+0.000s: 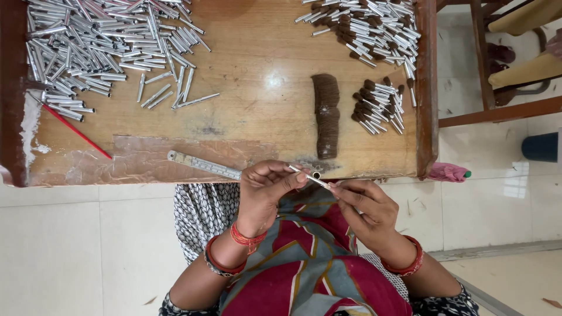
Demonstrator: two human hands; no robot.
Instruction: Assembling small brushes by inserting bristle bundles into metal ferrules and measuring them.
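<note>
Fingers (pixel 291 177) of the left hand (pixel 264 190) and right hand (pixel 364 205) pinch one thin metal tube (pixel 305 175) by both ends, steadying it; brown fibre bundle (pixel 326 115) lies just beyond on the desk (pixel 257 82).

Wooden table (pixel 263 70), silver tubes (pixel 99 47), brown fibre bundle (pixel 326 114), metal ruler (pixel 202 165), red stick (pixel 76 130)

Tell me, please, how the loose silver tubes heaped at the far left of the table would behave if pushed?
The silver tubes look round and smooth, so they would probably roll and scatter. They seem thin, likely light, and stiff. Lying crisscrossed, some may catch on neighbours rather than roll across the wooden table.
</note>
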